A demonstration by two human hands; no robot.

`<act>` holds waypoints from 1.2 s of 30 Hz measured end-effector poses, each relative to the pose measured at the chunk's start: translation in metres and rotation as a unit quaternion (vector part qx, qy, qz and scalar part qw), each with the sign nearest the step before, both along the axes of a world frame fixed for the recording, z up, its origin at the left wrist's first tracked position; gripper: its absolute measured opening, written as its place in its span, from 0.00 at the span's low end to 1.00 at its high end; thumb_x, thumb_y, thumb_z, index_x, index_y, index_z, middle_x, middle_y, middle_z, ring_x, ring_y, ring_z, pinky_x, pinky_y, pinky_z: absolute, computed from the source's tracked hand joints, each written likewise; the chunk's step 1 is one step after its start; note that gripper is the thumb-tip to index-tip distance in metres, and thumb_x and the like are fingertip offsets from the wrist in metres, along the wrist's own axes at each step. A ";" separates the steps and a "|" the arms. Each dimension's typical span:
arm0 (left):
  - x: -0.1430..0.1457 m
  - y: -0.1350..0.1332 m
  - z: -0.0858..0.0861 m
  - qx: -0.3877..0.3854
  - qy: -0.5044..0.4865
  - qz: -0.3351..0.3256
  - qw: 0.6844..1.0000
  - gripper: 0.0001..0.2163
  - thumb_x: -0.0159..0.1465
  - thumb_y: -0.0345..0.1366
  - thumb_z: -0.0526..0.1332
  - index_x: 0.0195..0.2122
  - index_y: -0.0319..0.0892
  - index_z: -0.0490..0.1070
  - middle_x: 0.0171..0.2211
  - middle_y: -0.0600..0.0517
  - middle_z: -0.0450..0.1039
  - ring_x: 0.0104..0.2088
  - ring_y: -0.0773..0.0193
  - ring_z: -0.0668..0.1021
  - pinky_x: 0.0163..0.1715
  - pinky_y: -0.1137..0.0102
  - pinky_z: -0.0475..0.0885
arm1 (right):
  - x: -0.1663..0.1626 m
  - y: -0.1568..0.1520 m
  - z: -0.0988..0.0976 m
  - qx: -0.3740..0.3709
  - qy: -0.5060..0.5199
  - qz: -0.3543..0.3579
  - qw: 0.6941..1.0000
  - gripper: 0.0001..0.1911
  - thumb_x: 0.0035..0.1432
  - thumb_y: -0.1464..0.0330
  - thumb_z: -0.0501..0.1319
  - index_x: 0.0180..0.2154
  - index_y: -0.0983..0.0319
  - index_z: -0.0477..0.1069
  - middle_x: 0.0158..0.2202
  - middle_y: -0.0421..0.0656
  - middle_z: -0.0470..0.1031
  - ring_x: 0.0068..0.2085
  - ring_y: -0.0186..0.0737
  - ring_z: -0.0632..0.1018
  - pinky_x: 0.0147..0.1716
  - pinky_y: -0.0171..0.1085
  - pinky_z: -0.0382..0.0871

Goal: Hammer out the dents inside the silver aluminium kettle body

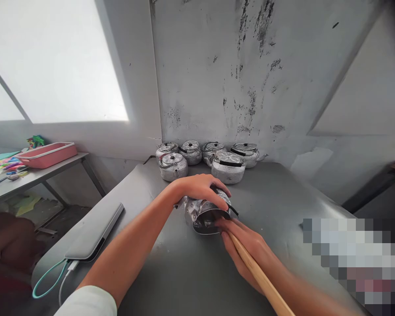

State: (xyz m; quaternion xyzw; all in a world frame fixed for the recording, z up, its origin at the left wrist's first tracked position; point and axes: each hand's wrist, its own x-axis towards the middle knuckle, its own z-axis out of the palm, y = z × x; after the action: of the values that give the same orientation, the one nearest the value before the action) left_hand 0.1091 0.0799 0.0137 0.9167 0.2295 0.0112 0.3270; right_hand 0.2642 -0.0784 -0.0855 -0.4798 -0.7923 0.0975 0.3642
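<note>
A small aluminium kettle (202,215) lies on its side on the grey table (283,197), its open mouth facing me. My left hand (200,188) lies over the top of the kettle with its fingers curved round the body, holding it down. My right hand (246,250) is closed on a long wooden stick (260,276) whose far end reaches to the kettle's mouth. The stick's tip is hidden by my fingers and the rim.
Several more aluminium kettles (230,166) with black handles stand in a group against the stained wall at the table's back. A flat grey device (94,232) with a teal cable lies at the table's left edge. A side table at far left holds a pink tray (46,154).
</note>
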 end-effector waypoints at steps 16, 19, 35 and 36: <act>0.000 0.001 -0.001 0.001 -0.010 -0.014 1.000 0.26 0.54 0.52 0.67 0.53 0.50 0.75 0.52 0.54 0.74 0.52 0.55 0.74 0.50 0.69 0.68 | 0.003 0.002 0.000 -0.019 -0.029 0.028 0.999 0.15 0.68 0.73 0.50 0.52 0.57 0.69 0.43 0.46 0.75 0.40 0.41 0.80 0.40 0.39 0.76; 0.000 0.002 -0.001 0.001 -0.010 -0.015 1.000 0.26 0.54 0.52 0.67 0.53 0.50 0.75 0.52 0.54 0.74 0.52 0.55 0.75 0.50 0.69 0.68 | 0.005 0.004 0.000 -0.032 -0.034 0.035 0.998 0.15 0.68 0.73 0.50 0.52 0.57 0.68 0.43 0.46 0.75 0.41 0.41 0.80 0.41 0.39 0.75; 0.001 0.000 -0.001 0.002 -0.004 -0.005 1.000 0.26 0.54 0.52 0.67 0.53 0.51 0.75 0.52 0.54 0.74 0.52 0.55 0.75 0.52 0.68 0.68 | 0.005 0.003 -0.004 -0.007 -0.045 0.003 0.999 0.10 0.68 0.72 0.50 0.45 0.58 0.68 0.38 0.45 0.75 0.38 0.42 0.80 0.36 0.39 0.75; 0.001 0.000 -0.001 0.005 -0.003 0.000 1.000 0.26 0.54 0.53 0.67 0.53 0.51 0.75 0.52 0.54 0.74 0.52 0.55 0.74 0.51 0.68 0.68 | 0.006 0.003 -0.006 -0.008 -0.049 0.002 0.999 0.09 0.68 0.72 0.50 0.44 0.58 0.67 0.38 0.45 0.75 0.38 0.42 0.80 0.36 0.39 0.75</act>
State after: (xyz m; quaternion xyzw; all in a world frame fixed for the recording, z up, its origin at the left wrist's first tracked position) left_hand 0.1103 0.0798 0.0128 0.9182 0.2281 0.0147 0.3234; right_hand 0.2699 -0.0753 -0.0915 -0.4851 -0.8095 0.0806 0.3207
